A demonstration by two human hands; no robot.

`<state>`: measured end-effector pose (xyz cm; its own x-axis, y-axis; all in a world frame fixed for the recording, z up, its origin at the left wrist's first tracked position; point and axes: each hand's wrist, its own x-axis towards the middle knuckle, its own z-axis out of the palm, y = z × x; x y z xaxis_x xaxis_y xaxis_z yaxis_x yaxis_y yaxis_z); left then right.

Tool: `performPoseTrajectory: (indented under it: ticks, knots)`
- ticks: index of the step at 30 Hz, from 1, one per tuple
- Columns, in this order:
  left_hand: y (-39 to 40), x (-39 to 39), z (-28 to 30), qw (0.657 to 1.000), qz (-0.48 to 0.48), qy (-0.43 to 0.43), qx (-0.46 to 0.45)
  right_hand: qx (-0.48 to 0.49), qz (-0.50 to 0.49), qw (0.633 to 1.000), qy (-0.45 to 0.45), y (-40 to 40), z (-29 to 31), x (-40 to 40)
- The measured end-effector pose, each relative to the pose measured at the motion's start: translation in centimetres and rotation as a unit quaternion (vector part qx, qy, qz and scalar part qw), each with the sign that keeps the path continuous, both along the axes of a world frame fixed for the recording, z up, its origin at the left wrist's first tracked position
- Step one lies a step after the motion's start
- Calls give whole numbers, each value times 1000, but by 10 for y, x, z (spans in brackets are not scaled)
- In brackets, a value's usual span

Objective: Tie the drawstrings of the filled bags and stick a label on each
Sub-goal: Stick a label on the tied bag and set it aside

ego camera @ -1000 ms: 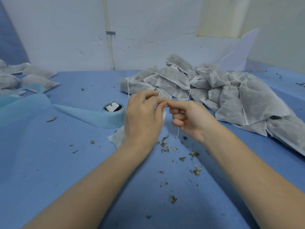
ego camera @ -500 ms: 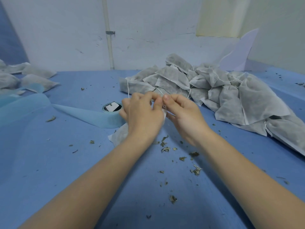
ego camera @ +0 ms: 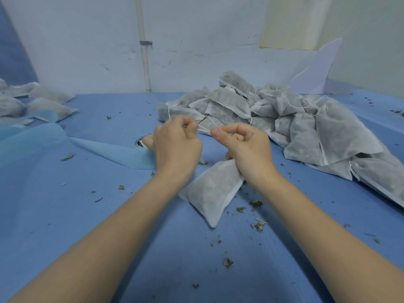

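1. White non-woven, the bag (ego camera: 213,191) lies on the blue worktop (ego camera: 65,215) at the centre, below and between your hands, its top end tucked under your right wrist and its bottom corner pointing to 6 o'clock.
2. Your left hand (ego camera: 177,147) has its fingers curled, pinching one end of the string (ego camera: 204,127).
3. Your right hand (ego camera: 244,147) pinches the other end between thumb and forefinger, the other fingers curled in; the string runs taut between your hands.
4. A pile (ego camera: 284,123) of filled bags with loose strings spreads from 1 to 3 o'clock.
5. A tape roll (ego camera: 142,149) sits just at 9 o'clock of your left hand, touching its fingers, with a light blue strip (ego camera: 32,141) trailing off toward 9 o'clock.
6. More bags (ego camera: 43,101) lie at 10 o'clock, well apart.
7. Dried leaf crumbs (ego camera: 258,224) are scattered on the worktop, mostly at 5 o'clock of the bag.
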<state>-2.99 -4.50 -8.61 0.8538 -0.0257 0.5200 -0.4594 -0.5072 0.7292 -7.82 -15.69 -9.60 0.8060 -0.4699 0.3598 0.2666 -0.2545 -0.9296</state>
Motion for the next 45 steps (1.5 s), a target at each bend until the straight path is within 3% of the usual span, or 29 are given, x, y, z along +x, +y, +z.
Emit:
performPoseTrajectory:
  ticks: [3, 6, 9, 11, 13, 16, 18, 20, 25, 28, 37, 41, 45]
  knots:
    - [2, 6, 2, 1000, 7, 9, -18, -26, 3, 1000, 1, 0, 1, 0]
    - [1, 6, 0, 996, -45, 40, -64, -26, -21, 999, -1, -1, 1, 0]
    - [1, 3, -3, 985, -110, 85, -97, 56, -95, 994, -6, -5, -1, 1]
    - [0, 1, -2, 966, -138, 167, -141, 135, -154, 979, -16, -9, -1, 5]
    - [-1, -1, -3, 924, -171, 291, -180, 204, -203, 957, -24, -12, 0, 8]
    - [-5, -6, -8, 782, -304, 452, -301, 286, -235, 928, -34, -17, 0, 9]
    - [-7, -7, -10, 717, -345, 483, -366, 294, -228, 928, -36, -21, 0, 7]
    - [-9, -4, -13, 699, -370, 469, -393, 263, -201, 943, -39, -22, 0, 6]
    - [-6, 0, -17, 733, -323, 451, -394, 155, -52, 985, -56, -19, 1, 1]
    - [-2, 1, -16, 732, -338, 452, -381, 99, 4, 994, -45, -18, -1, -2]
    - [0, -2, -14, 767, -376, 400, -332, -81, 24, 996, -12, -22, 0, -8]
    - [-2, 3, -16, 816, -270, 373, -348, -161, 12, 987, 5, -20, 0, -7]
    - [0, 6, -13, 850, -245, 319, -342, -227, -20, 974, -17, -19, 4, -7]
